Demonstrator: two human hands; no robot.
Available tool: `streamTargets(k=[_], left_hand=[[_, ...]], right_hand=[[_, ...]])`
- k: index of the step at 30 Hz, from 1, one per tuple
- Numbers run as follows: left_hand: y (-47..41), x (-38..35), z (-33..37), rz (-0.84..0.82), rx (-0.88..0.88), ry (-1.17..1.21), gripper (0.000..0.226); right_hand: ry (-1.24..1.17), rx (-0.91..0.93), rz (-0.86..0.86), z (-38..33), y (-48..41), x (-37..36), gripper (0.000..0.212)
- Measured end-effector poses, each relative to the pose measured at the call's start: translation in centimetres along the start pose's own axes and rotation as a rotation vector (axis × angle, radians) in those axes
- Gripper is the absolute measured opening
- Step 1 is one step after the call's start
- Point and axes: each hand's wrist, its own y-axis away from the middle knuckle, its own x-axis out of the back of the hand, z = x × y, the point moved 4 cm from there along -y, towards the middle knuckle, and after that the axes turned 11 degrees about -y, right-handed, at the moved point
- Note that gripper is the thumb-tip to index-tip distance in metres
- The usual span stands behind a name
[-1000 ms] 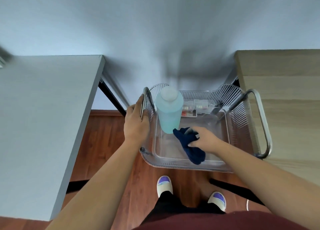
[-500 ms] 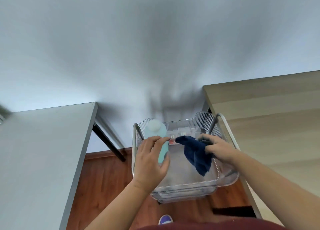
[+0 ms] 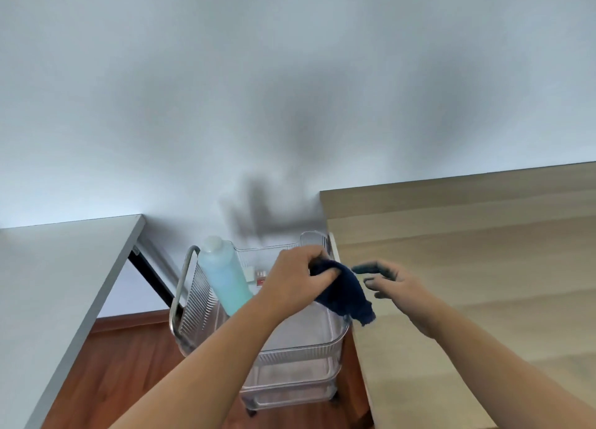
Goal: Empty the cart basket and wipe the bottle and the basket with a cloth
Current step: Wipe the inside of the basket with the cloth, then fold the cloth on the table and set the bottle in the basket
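Cloth [image 3: 345,294], dark blue, is pinched in the curled fingers of the left hand [image 3: 293,280] above the cart basket [image 3: 335,341], with the right hand [image 3: 396,286] spread and empty at its 3 o'clock. At 9 o'clock the bottle [image 3: 225,277] stands inside the basket, so emptying is judged not yet done. Print on the small packets [image 3: 260,278] behind cannot be read.

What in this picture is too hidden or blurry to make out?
Head view only:
Small items at the basket back: tiny, partly behind the left hand.
Right hand: fingers smeared by motion.
Bottle base: covered by the left forearm.
Cloth top: inside the left hand's grip.
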Motion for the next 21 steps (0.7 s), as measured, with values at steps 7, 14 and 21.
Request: streamTargets(k=[7, 14, 21], left_hand=[[-1.7, -1.2, 5.9, -0.240, 0.005, 0.001, 0.026], [-1.0, -1.8, 8.7, -0.442, -0.083, 0.130, 0.020], [-1.2, -2.8, 7.1, -0.468, 0.006, 0.193, 0.014]], right_hand=[[0.120, 0.107, -0.150, -0.6, 4.9, 2.6, 0.043], [0.263, 0.213, -0.078, -2.0, 5.4, 4.1, 0.038], [0.422, 0.227, 0.028, -1.7, 6.8, 7.8, 0.013]])
